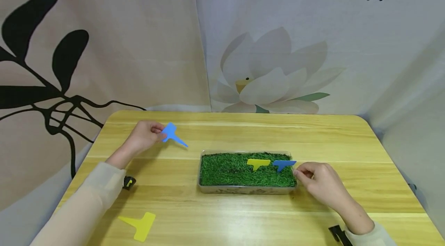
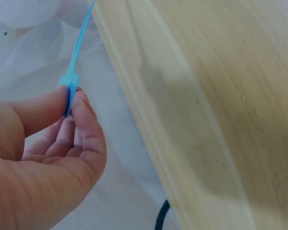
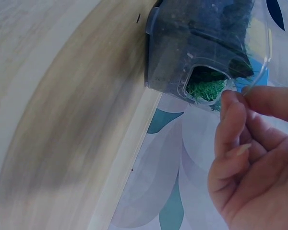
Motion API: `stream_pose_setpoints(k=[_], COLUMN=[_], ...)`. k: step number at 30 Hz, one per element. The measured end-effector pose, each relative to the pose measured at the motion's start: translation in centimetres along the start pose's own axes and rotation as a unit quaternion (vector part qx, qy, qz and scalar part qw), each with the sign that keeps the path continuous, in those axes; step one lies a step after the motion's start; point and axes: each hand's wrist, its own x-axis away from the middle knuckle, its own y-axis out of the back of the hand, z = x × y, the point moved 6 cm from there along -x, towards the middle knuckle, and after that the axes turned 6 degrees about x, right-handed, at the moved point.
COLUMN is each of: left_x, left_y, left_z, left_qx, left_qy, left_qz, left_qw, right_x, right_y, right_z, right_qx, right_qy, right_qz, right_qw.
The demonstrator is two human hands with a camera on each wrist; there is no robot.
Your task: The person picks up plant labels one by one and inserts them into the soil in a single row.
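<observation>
My left hand (image 1: 140, 138) pinches a blue T-shaped plant label (image 1: 170, 132) between thumb and fingers above the table's back left. The label's pointed stem slants down to the right; the left wrist view shows this blue label (image 2: 70, 81) edge-on. At the right end of a clear plastic box (image 1: 248, 190), my right hand (image 1: 325, 186) pinches the rim with thumb and forefinger. Green artificial grass (image 1: 224, 168) fills the box. A yellow label (image 1: 259, 163) and another blue label (image 1: 283, 163) stand in the grass, their stem tips hidden.
Another yellow T-shaped label (image 1: 143, 227) lies flat at the front left of the wooden table (image 1: 222, 219). A printed curtain (image 1: 167, 45) hangs behind the table's back edge. Black wrist-camera straps show at both sleeves.
</observation>
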Motion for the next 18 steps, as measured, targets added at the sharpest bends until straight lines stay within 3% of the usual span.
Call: stream_pose_setpoints(k=[12, 18], left_x=[1.9, 2.9], left_y=[0.0, -0.5], left_z=[-2.6, -3.4], left_qx=[0.025, 0.077], left_qy=[-0.092, -0.132], left_qz=[-0.066, -0.096], left_qw=[0.9933, 0.9836], right_x=[0.2, 0.2], right_y=[0.0, -0.1], right_z=[0.0, -0.1], right_qx=[-0.004, -0.005], right_qy=[0.004, 0.003], right_qz=[-0.006, -0.002], right_qw=[1.000, 1.000])
